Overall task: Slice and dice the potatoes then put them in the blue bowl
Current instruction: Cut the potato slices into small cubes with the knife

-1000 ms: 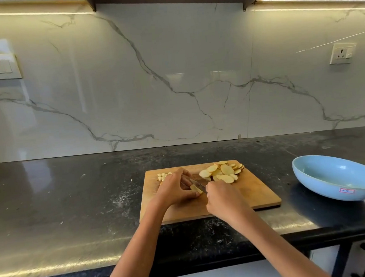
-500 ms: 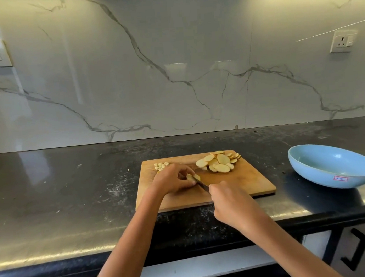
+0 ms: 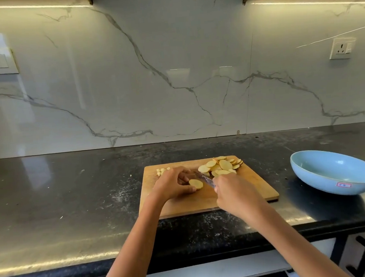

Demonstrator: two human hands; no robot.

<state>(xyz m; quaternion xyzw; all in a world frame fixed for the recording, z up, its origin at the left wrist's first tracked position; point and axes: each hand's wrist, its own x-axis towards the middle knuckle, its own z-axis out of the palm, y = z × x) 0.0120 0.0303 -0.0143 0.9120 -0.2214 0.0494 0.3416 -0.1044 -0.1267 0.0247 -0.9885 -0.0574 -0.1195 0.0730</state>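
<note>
1. Potatoes are all on the wooden cutting board (image 3: 252,187), none in the blue bowl (image 3: 330,171) yet; that bowl sits well apart to the right on the table (image 3: 72,189). Carrying diced bits across that gap could scatter them on the dark top.
2. A pile of slices (image 3: 220,167) lies at the board's far edge, just beside the knife (image 3: 203,178); a careless sweep could push them off the back.
3. My main worry: the left hand (image 3: 172,185) pinches a single slice (image 3: 196,184) flat on the board, thumb and fingertips right beside the blade. A slip on the wet slice could bring the edge onto a finger.
4. The right hand (image 3: 235,194) is curled round the knife handle, which it hides.
5. A few small diced pieces (image 3: 162,171) sit at the far left corner, near the edge.
</note>
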